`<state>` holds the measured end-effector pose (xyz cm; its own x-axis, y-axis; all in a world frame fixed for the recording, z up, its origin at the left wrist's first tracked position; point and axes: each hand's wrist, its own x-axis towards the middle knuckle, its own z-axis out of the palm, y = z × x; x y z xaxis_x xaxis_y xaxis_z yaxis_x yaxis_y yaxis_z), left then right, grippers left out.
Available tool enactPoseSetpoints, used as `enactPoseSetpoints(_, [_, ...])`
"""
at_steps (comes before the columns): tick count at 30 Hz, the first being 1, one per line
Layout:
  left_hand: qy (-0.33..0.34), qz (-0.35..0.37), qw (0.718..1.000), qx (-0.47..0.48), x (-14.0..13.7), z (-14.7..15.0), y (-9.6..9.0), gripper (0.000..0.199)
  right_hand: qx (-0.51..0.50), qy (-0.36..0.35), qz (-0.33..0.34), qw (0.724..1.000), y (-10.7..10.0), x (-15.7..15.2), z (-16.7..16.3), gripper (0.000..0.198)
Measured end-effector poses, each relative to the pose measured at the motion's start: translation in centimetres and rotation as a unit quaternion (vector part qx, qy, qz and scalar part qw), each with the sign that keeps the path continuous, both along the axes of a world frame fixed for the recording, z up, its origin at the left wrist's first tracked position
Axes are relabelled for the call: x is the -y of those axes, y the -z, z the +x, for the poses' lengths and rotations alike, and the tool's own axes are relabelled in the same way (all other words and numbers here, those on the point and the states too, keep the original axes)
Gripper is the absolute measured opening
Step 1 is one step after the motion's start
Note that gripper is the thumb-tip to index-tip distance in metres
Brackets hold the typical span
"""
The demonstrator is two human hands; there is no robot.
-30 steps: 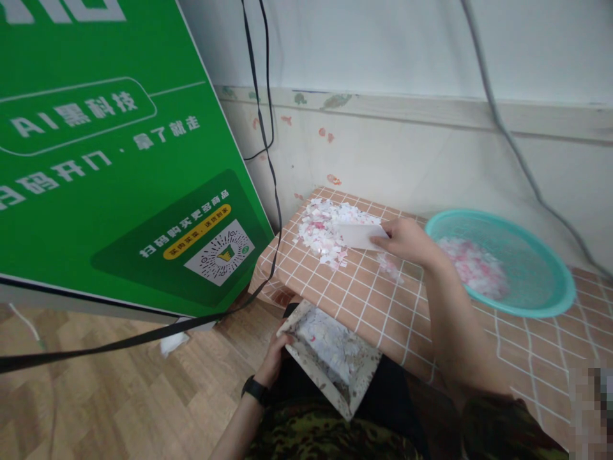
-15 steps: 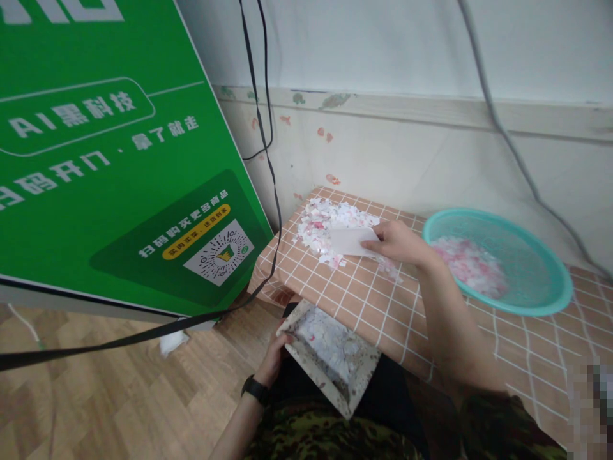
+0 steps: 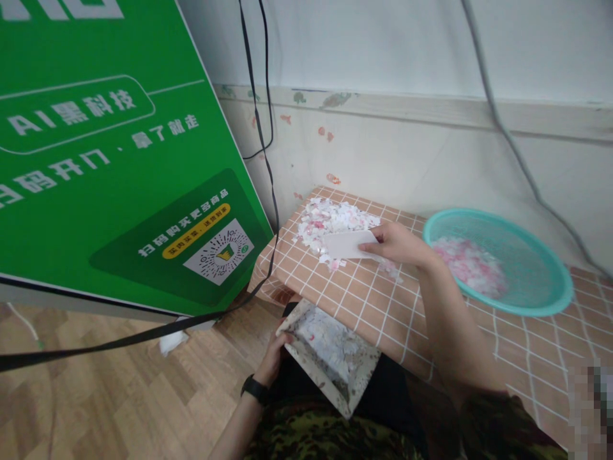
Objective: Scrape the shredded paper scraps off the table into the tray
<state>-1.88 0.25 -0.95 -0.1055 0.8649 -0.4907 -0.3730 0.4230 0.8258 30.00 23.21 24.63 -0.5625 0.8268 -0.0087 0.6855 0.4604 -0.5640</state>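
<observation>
My right hand (image 3: pixel 400 244) pinches a white card (image 3: pixel 349 245) by its right end. The card's left part lies at the near edge of a heap of white and pink paper scraps (image 3: pixel 330 220) on the table. My left hand (image 3: pixel 276 348) grips the left rim of a shallow speckled tray (image 3: pixel 313 365), tilted over my lap just below the table edge. Pale scraps lie inside the tray. A few loose scraps (image 3: pixel 390 271) rest on the tablecloth under my right wrist.
A turquoise mesh basket (image 3: pixel 536 255) holding pink and white scraps stands on the checked tablecloth (image 3: pixel 378 313) to the right. The green signboard (image 3: pixel 119 211) leans in on the left. A black cable (image 3: pixel 274 211) hangs across the table's left corner. Behind the table is the wall (image 3: pixel 383 153).
The card has shifted slightly toward me and to the right, off the middle of the heap. The left hand and tray have stayed in place.
</observation>
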Motion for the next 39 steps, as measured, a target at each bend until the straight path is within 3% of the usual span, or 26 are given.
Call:
enactPoseSetpoints(25, [-0.001, -0.025, 1.000, 0.005, 0.2, -0.1, 0.4, 0.046, -0.015, -0.059, -0.080, 0.995, -0.1, 0.5, -0.5, 0.028])
enactPoseSetpoints(34, [-0.009, -0.011, 1.000, -0.011, 0.0, 0.1, -0.5, 0.045, 0.015, -0.035, -0.031, 0.999, 0.2, 0.2, -0.4, 0.029])
enactPoseSetpoints(39, [-0.007, -0.007, 1.000, -0.009, -0.1, 0.1, -0.6, 0.047, 0.012, -0.048, -0.045, 0.998, 0.3, 0.1, 0.1, 0.030])
